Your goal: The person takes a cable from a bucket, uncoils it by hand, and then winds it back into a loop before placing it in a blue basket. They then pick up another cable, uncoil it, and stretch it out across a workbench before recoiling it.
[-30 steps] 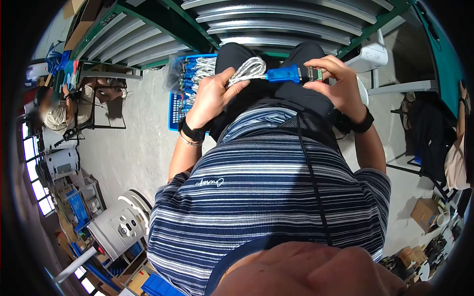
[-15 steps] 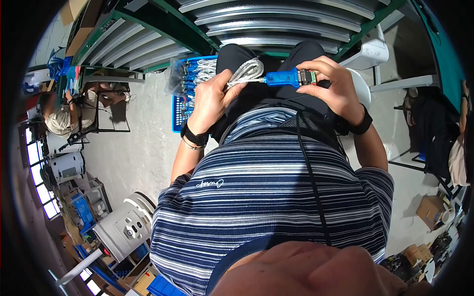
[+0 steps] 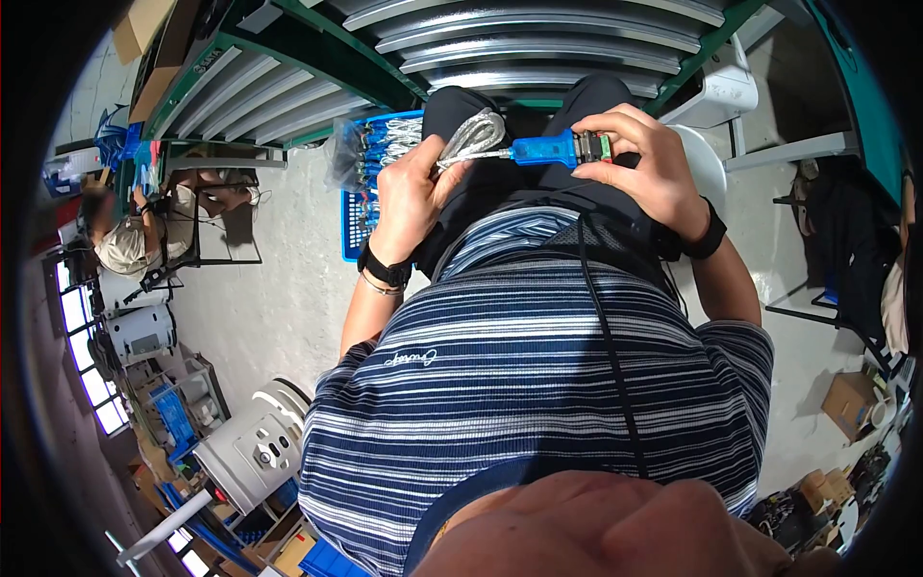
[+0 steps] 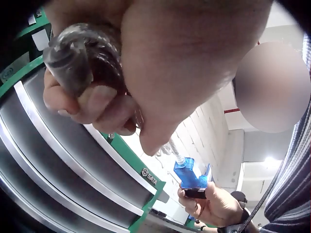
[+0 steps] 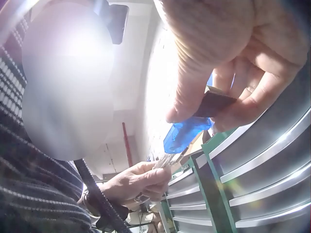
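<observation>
A coiled silver cable [image 3: 473, 129] ends in a translucent blue adapter [image 3: 540, 149] with a dark connector [image 3: 590, 145]. I hold it over my lap, in front of the roller rack. My left hand [image 3: 450, 156] grips the coil, thumb across it; the left wrist view shows the fingers curled round the coil [image 4: 77, 56]. My right hand [image 3: 598, 146] pinches the connector end between thumb and fingers. In the right wrist view the connector [image 5: 214, 104] sits in that pinch with the blue adapter [image 5: 186, 134] below it. A short straight run of cable joins the two hands.
A blue crate [image 3: 354, 216] of bagged cables stands on the floor by my left knee. A green-framed roller rack [image 3: 538, 38] is ahead, a white chair [image 3: 713, 168] to the right. Another person [image 3: 120, 236] sits far left; a white machine [image 3: 252, 447] stands lower left.
Both hands keep their hold. The coil has tipped more upright in the left hand, and the adapter has shifted slightly up and left.
</observation>
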{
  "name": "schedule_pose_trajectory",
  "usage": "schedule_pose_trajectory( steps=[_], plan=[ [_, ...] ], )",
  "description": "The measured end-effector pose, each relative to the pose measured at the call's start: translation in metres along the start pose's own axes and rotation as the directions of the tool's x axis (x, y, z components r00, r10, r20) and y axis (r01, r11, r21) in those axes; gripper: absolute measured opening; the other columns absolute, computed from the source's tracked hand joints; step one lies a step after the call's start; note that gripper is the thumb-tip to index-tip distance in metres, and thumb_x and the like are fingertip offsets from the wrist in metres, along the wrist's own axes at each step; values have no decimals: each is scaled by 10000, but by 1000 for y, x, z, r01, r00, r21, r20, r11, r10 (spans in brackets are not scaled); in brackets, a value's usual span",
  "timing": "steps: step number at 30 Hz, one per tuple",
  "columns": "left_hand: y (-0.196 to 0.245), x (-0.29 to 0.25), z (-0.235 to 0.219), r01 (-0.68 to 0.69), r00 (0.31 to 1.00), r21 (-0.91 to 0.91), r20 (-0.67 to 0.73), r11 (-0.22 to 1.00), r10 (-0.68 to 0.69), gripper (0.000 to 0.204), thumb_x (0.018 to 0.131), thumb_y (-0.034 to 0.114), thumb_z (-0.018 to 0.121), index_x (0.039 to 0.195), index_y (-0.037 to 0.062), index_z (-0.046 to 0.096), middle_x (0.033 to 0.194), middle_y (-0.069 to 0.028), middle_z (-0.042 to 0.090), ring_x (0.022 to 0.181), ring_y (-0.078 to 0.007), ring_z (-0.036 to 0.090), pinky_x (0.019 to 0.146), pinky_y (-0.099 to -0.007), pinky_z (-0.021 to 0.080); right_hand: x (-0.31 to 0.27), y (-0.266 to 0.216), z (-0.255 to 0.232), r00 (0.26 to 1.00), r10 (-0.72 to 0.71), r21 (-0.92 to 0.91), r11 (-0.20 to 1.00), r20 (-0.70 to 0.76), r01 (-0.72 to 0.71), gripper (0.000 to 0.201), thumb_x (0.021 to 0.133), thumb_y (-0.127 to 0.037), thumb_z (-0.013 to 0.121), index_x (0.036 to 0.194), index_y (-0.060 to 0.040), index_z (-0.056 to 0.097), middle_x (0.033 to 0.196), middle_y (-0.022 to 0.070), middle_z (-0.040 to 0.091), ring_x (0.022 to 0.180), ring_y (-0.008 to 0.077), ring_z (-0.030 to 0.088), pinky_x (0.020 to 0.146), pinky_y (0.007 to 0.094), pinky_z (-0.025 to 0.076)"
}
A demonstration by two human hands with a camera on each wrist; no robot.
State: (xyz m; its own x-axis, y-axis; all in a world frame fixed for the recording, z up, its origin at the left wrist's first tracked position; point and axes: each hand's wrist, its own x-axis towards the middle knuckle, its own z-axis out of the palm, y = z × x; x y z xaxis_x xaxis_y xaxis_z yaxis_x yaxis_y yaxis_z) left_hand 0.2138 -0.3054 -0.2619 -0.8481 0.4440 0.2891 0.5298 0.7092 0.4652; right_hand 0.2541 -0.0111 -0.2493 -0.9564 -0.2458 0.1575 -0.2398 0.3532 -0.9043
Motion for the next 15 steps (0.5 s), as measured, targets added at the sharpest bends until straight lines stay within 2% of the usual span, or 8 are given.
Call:
schedule_pose_trajectory(
  steps=[2, 4, 8, 10, 11, 13, 15],
  plan=[
    [-1, 0, 1, 1, 1000, 6, -1, 1000, -1, 277, 845, 242, 726, 809, 39, 541, 659, -133, 560, 577, -319, 568, 517, -381, 437, 1, 0, 2, 1000, 16, -6, 1000, -8, -16, 397, 720, 2, 791, 1095, 11, 659, 992, 88, 613, 831, 149, 654, 724, 254, 545],
    [-4, -2, 3, 18, 999, -18, -29, 1000, -18, 274, 839, 231, 733, 802, 37, 543, 646, -141, 554, 573, -316, 566, 515, -376, 437, 1, 0, 4, 997, -38, -31, 999, -68, 36, 377, 749, -109, 809, 1083, -12, 665, 902, 80, 590, 689, 140, 604, 652, 275, 540],
    [-1, -1, 3, -4, 998, -36, -59, 999, 2, 270, 839, 224, 733, 794, 35, 545, 634, -145, 546, 564, -311, 556, 512, -371, 433, 1, 1, 4, 998, -6, 29, 1000, -65, 7, 383, 745, -122, 815, 1085, -19, 669, 907, 76, 594, 698, 134, 594, 661, 274, 545],
    [-2, -1, 4, 2, 999, -50, -49, 999, -4, 265, 835, 211, 736, 791, 34, 544, 633, -144, 537, 553, -305, 539, 509, -370, 425, 1, 1, 3, 999, 7, -28, 1000, -34, -8, 403, 718, -20, 800, 1096, 0, 663, 990, 77, 607, 807, 140, 655, 707, 250, 548],
    [-2, -1, 5, 0, 999, -49, -47, 999, -2, 265, 835, 211, 736, 791, 34, 544, 633, -144, 537, 553, -305, 539, 509, -370, 425, 1, 2, 4, 999, 8, -26, 1000, -36, -9, 403, 718, -20, 800, 1096, 0, 663, 990, 77, 607, 807, 140, 655, 707, 250, 548],
    [-3, -2, 6, -9, 998, -64, -59, 998, 5, 269, 828, 199, 740, 784, 33, 533, 623, -138, 515, 548, -302, 523, 512, -368, 419, 1, 4, 6, 997, -35, 20, 999, -68, 37, 388, 741, -122, 822, 1087, -24, 675, 897, 71, 588, 674, 118, 552, 652, 253, 542],
    [-5, -4, 7, -18, 998, -64, -55, 998, 15, 273, 823, 194, 743, 783, 31, 528, 625, -134, 508, 551, -302, 520, 515, -367, 419, 1, 4, 7, 998, -1, 38, 999, -68, 3, 387, 741, -119, 821, 1087, -24, 677, 894, 69, 584, 675, 113, 545, 646, 248, 540]
  ],
)
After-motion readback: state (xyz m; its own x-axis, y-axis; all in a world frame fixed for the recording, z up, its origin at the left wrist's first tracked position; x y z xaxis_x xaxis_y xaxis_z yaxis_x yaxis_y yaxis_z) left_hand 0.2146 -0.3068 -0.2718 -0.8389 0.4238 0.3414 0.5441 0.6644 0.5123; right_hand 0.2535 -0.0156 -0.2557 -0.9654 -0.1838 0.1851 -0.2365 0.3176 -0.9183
